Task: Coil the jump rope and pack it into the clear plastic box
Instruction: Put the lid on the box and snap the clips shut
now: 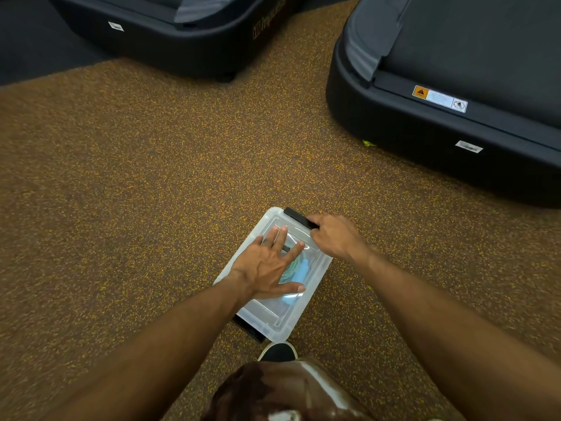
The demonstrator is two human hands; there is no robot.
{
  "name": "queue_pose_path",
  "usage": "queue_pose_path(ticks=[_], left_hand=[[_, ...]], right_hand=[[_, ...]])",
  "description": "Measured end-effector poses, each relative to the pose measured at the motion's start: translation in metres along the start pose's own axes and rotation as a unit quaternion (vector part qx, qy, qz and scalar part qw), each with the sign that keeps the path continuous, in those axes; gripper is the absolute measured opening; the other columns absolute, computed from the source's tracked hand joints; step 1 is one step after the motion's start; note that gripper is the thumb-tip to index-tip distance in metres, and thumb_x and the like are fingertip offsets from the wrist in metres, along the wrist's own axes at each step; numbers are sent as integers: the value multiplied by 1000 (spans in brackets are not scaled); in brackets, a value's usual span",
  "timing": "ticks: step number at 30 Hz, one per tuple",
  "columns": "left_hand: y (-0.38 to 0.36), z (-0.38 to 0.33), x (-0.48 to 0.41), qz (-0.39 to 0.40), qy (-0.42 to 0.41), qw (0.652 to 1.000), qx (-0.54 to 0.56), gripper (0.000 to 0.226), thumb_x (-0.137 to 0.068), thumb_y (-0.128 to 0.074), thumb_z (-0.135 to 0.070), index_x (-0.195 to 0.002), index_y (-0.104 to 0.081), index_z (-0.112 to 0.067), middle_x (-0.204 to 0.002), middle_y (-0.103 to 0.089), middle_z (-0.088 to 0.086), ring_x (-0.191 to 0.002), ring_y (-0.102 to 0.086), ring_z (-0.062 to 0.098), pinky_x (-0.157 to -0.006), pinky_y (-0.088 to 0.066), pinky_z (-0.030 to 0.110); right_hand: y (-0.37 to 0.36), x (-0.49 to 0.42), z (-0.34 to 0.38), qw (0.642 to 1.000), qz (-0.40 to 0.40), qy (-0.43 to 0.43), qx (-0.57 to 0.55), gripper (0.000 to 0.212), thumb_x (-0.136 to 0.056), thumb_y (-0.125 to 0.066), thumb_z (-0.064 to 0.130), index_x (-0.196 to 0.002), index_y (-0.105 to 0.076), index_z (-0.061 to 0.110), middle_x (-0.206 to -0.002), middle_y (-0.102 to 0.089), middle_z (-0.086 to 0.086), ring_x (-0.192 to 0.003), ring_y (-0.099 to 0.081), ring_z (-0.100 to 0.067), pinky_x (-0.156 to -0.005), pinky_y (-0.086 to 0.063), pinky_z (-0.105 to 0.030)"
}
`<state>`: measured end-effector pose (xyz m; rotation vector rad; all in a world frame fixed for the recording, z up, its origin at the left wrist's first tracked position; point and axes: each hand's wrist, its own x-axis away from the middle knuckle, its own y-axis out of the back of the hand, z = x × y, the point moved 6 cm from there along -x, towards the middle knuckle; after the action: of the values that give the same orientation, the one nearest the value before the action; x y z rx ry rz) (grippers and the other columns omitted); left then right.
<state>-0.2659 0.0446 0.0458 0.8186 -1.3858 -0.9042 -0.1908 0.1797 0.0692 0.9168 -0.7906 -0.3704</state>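
Note:
A clear plastic box (267,317) lies on the speckled floor with its lid on. Through the lid I see the coiled jump rope (293,265), green cord with light blue handles. My left hand (267,265) lies flat on the lid, fingers spread, holding nothing. My right hand (334,235) is curled over the box's far right edge, its fingers closed on the black latch (299,218) at the far end. A second black latch (247,328) sits at the near end of the box.
Two black treadmill bases stand on the floor, one at the back left (170,41) and one at the right (449,117). My shoe (277,351) and knee (291,390) are just in front of the box's near end.

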Motion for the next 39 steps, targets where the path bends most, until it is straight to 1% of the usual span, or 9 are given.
queue_pose_path(ticks=[6, 8, 10, 12, 15, 19, 22, 34, 39], left_hand=[[1, 2, -2, 0, 7, 1000, 0, 97, -82, -7, -86, -156, 14, -27, -161, 9, 26, -151, 0, 41, -121, -19, 49], [1, 2, -1, -2, 8, 1000, -3, 96, -83, -8, -86, -156, 14, -27, -162, 8, 25, -151, -1, 40, -121, -19, 48], [2, 3, 1, -4, 9, 1000, 0, 94, -84, -8, -85, -156, 13, -29, -163, 7, 23, -151, -1, 38, -121, -19, 48], [5, 6, 2, -5, 6, 1000, 2, 90, -85, -7, -82, -156, 15, -31, -163, 8, 21, -152, 0, 35, -121, -19, 46], [11, 11, 6, 6, -6, 1000, -3, 82, -89, -7, -78, -155, 15, -34, -164, 9, 16, -153, 0, 31, -119, -19, 45], [14, 18, 14, 29, -18, 999, -24, 78, -91, -3, -73, -155, 13, -32, -165, 7, 13, -153, 1, 27, -123, -8, 49], [18, 22, 24, 34, 0, 999, 0, 75, -94, -4, -71, -156, 12, -31, -165, 7, 14, -153, -2, 28, -123, -5, 50], [9, 21, 105, -31, 58, 987, 145, 64, -102, -19, -57, -158, -16, -26, -162, -25, 13, -147, -30, 28, -118, -21, 45], [-16, 35, 130, -21, 69, 984, 163, 61, -103, -19, -54, -157, -15, -28, -163, -24, 12, -148, -27, 27, -119, -17, 42]], right_hand=[[-3, 3, 1, 1000, 7, 2, 9, 45, -100, -44, 24, -144, -50, 21, -112, -72, -14, -70, -57, -17, -66, -49, -30], [-3, 4, 2, 1000, 10, 4, 13, 44, -99, -44, 23, -143, -50, 18, -115, -71, -15, -85, -63, -26, -79, -51, -37], [-6, 8, 4, 999, 24, 8, 26, 49, -99, -44, 22, -147, -43, 16, -133, -63, -15, -110, -62, -33, -92, -49, -41], [-11, 15, 7, 998, 41, 14, 35, 57, -101, -45, 24, -155, -29, 14, -155, -42, -11, -132, -51, -33, -108, -41, -44], [-18, 27, 12, 997, 63, 28, 45, 64, -103, -43, 29, -158, -15, 15, -167, -15, -7, -148, -28, -32, -120, -25, -45], [-24, 43, 15, 993, 77, 40, 75, 68, -103, -41, 36, -160, -8, 20, -168, -5, -9, -153, -12, -31, -122, -16, -42], [-28, 53, 15, 992, 81, 47, 81, 70, -103, -41, 43, -160, -5, 23, -168, -4, -7, -154, -10, -28, -124, -15, -44], [-54, 113, 55, 981, 84, 117, 130, 68, -102, -41, 44, -159, -8, 25, -168, -5, -5, -154, -10, -30, -122, -17, -49], [-84, 126, 69, 972, 115, 137, 153, 69, -103, -39, 46, -160, -5, 26, -168, -3, -6, -154, -8, -31, -122, -16, -51]])
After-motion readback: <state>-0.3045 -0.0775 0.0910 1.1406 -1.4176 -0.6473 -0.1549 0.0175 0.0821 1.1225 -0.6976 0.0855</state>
